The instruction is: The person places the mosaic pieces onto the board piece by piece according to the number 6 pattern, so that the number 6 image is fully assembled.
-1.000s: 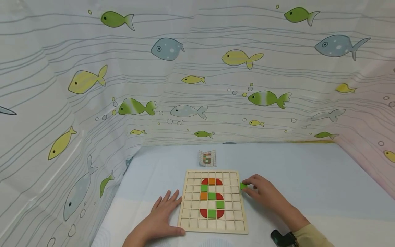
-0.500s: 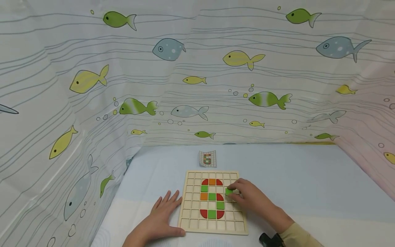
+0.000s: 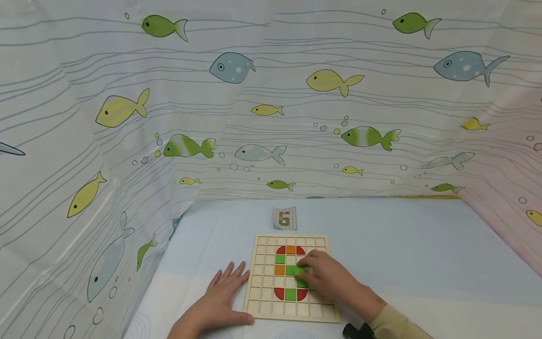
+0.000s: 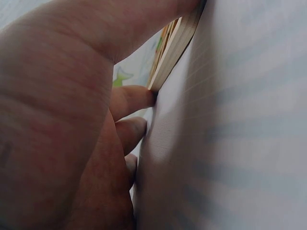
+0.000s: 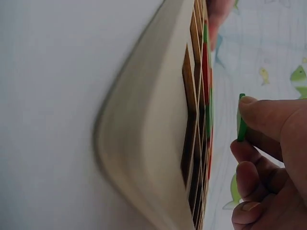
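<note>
A wooden grid board (image 3: 264,281) lies on the table, with red, orange and green tiles set in some cells in the shape of a figure. My right hand (image 3: 332,275) pinches a green square tile (image 5: 242,120) between thumb and fingers. In the right wrist view the tile is held above the board's surface, tilted on edge to that camera. From the head, this hand covers the right part of the figure, including a red tile. My left hand (image 3: 222,299) rests spread on the table, its thumb and a fingertip at the board's left edge.
Behind the board lies a small paper card (image 3: 285,218) printed with a similar figure on a grid. A pale cloth (image 3: 402,245) covers the table. A fish-patterned curtain (image 3: 271,132) encloses the back and sides. A black device (image 3: 357,331) sits by the right wrist.
My right hand has carried the green tile leftward from beside the board's right edge to over the figure. My left hand has stayed in place.
</note>
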A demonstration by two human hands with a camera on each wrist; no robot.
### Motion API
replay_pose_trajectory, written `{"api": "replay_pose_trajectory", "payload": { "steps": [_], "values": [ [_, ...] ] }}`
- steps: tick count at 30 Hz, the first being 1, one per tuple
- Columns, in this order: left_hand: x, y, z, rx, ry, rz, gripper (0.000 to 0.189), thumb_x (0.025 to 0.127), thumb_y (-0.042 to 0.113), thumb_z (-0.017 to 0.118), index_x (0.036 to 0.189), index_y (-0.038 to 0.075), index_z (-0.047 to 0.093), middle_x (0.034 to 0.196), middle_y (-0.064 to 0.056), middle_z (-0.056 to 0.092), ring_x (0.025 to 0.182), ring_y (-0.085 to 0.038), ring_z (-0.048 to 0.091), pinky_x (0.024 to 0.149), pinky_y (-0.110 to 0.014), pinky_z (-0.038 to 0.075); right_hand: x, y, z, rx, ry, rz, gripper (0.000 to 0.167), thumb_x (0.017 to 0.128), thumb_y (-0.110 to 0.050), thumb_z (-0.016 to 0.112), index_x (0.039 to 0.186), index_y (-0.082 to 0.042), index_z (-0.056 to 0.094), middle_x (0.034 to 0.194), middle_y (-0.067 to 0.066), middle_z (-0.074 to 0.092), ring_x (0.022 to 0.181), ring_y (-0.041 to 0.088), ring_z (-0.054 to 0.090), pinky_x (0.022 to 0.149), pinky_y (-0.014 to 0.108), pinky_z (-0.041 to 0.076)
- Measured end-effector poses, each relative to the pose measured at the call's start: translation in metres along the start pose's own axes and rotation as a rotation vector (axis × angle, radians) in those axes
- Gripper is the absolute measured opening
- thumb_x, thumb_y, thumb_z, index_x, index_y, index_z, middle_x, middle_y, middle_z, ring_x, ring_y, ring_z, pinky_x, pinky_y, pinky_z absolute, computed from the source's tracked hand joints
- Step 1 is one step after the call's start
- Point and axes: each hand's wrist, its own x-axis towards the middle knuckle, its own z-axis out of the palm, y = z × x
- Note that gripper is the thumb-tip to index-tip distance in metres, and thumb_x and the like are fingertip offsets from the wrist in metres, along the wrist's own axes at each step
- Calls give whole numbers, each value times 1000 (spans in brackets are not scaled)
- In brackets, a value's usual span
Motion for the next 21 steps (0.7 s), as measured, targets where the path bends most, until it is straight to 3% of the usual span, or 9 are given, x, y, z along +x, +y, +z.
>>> {"api": "replay_pose_trajectory", "payload": {
  "steps": [12, 21],
  "values": [
    [0, -1, 0, -4, 2, 4, 112, 66, 78, 71, 151, 12, 42, 162, -8, 23, 149, -37, 5, 114, -65, 6, 7, -21, 11, -9, -33, -51, 26, 92, -35, 71, 110, -17, 74, 101, -11, 61, 95, 7, 56, 86, 29, 52],
    [1, -1, 0, -2, -1, -2, 111, 66, 78, 71, 151, 13, 42, 162, -7, 23, 149, -37, 5, 114, -65, 6, 17, -31, 22, -29, -41, -40, 26, 90, -37, 73, 109, -19, 75, 97, -13, 58, 87, 3, 52, 80, 23, 52]
  ]
}}
